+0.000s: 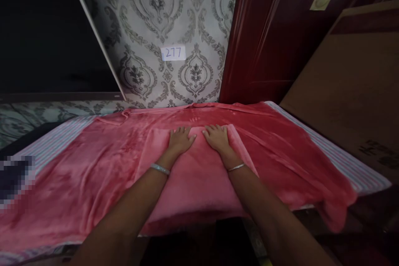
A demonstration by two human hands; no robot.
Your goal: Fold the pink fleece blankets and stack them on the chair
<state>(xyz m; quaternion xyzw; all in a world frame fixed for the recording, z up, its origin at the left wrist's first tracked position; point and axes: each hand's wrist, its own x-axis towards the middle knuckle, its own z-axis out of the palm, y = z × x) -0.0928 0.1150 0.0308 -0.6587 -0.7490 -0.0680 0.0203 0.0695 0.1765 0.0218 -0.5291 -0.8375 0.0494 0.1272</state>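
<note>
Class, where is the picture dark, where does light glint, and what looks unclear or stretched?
Head view: dim overall, darkest on the screen and below the blanket; head view: faint glints on the door; head view: smeared print on the box, coarse pixel blocks, far left, leaning screen and door edges, perhaps lens stretch.

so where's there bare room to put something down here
Open patches: the red blanket to either side of the folded pink cloth, and the narrow striped strip between blanket and cardboard box. Crowded: the folded cloth's far end, where the left hand and right hand rest.
</note>
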